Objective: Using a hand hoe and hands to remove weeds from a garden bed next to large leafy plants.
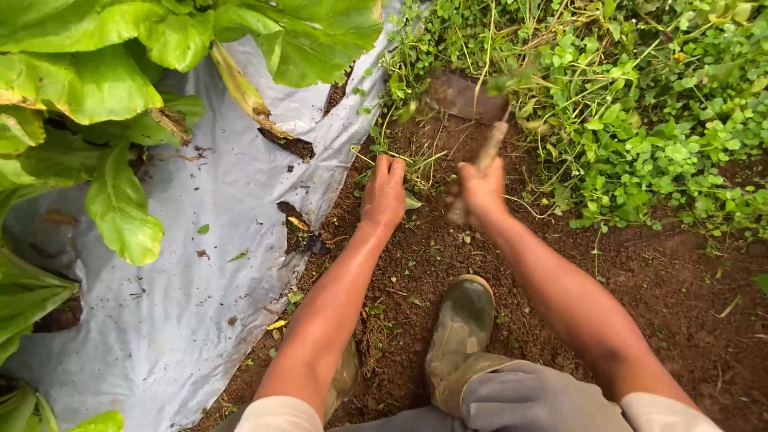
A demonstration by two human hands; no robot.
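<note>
Soil [448, 264] is showing reddish brown, flecked with pale dry grass bits. Plastic sheet [200, 264] is reading pale grey, spotted with dark dirt crumbs and torn dark holes. Big leaves [96, 72] are showing bright yellow-green, some edges browning. Weeds [656, 120] are running mid to deep green, small round leaf pattern, one tiny yellow speck. Hoe blade [460, 96] is looking dull brown, matching the soil; its handle [486, 152] is showing light tan. Boot [460, 328] is looking olive green, smeared with mud. Trousers [536, 396] are reading grey. Sleeves [280, 414] are showing off-white.
</note>
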